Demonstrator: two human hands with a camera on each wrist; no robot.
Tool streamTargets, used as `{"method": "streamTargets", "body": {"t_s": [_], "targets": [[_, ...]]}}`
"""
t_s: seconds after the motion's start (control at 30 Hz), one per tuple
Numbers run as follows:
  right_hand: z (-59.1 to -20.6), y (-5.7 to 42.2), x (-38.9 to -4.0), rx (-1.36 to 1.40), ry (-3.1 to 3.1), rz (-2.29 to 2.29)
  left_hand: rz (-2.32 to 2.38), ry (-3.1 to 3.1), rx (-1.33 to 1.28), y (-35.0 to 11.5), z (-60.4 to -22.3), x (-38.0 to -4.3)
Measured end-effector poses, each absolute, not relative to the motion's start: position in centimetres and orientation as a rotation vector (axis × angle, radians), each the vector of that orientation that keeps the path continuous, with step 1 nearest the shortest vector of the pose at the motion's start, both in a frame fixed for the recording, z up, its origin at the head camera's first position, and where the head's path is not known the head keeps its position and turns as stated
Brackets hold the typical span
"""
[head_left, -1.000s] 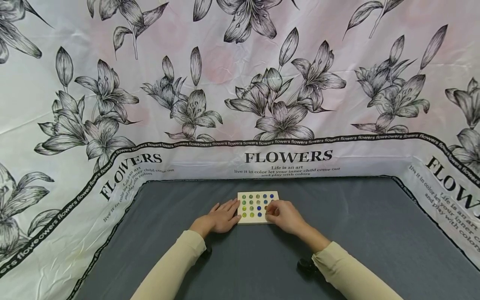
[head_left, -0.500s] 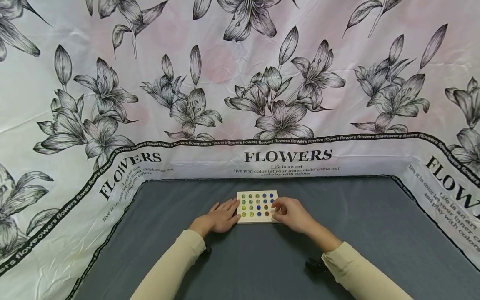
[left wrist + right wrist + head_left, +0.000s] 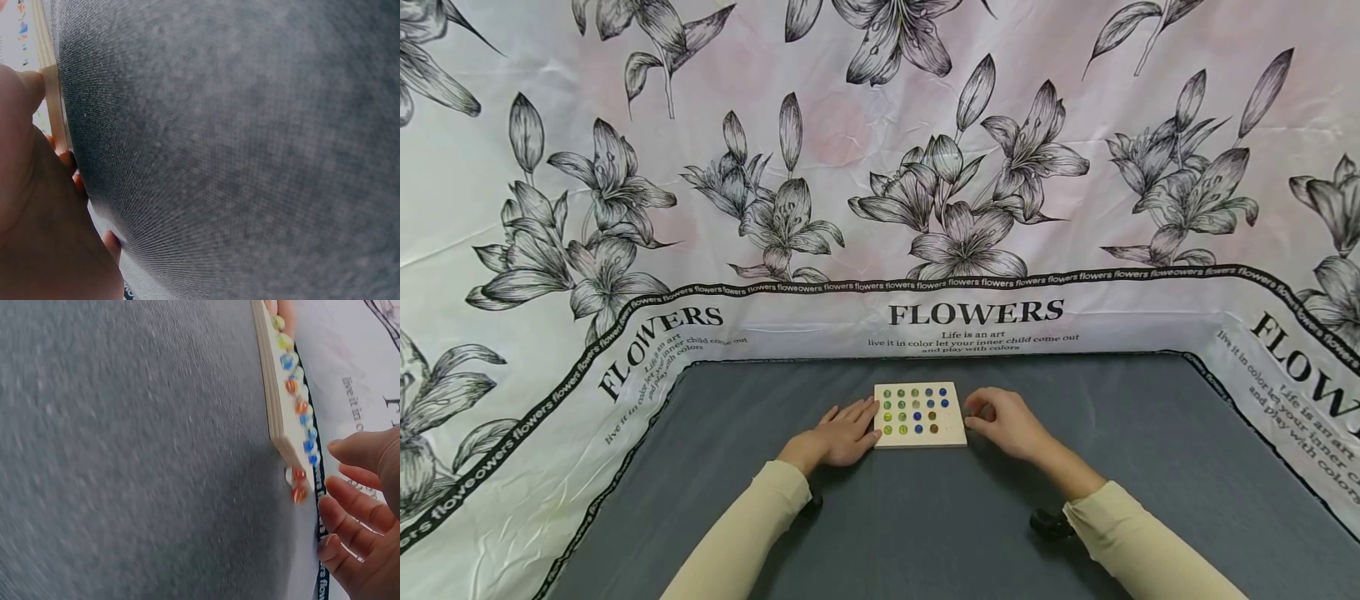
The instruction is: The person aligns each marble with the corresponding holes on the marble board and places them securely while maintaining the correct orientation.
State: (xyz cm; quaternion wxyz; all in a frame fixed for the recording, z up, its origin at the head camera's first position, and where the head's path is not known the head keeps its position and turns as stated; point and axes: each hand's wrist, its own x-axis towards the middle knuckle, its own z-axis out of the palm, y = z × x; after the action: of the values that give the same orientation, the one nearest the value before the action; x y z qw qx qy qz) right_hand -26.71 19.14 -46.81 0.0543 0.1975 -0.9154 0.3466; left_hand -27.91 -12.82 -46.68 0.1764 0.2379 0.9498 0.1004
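Observation:
A pale wooden board lies on the grey surface in the head view. Rows of green, yellow, blue and orange-brown marbles sit on it, while its lower right part shows bare wood. My left hand lies with extended fingers against the board's left edge. Just off the right edge hovers my right hand, fingers loosely curved. In the right wrist view its thumb stands apart from the fingers, with nothing seen between them. Two orange marbles show past the board's end, near those fingertips; the right hand hides them in the head view.
Dark grey cloth covers the table around the board. Behind it rises a white and pink cloth with printed flowers and lettering. A black device is at the right wrist, another at the left.
My right hand has moved rightward off the board, uncovering two orange-brown marbles and the bare wood at its right side. The left hand has stayed in place.

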Motion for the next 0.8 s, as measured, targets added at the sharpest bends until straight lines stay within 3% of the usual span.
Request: {"method": "streamTargets", "body": {"t_s": [0.8], "targets": [[-48.9,20.9,-29.4,0.456,-2.843,1.146,0.282,2.676,0.651,-12.7,-46.7,-28.0]]}}
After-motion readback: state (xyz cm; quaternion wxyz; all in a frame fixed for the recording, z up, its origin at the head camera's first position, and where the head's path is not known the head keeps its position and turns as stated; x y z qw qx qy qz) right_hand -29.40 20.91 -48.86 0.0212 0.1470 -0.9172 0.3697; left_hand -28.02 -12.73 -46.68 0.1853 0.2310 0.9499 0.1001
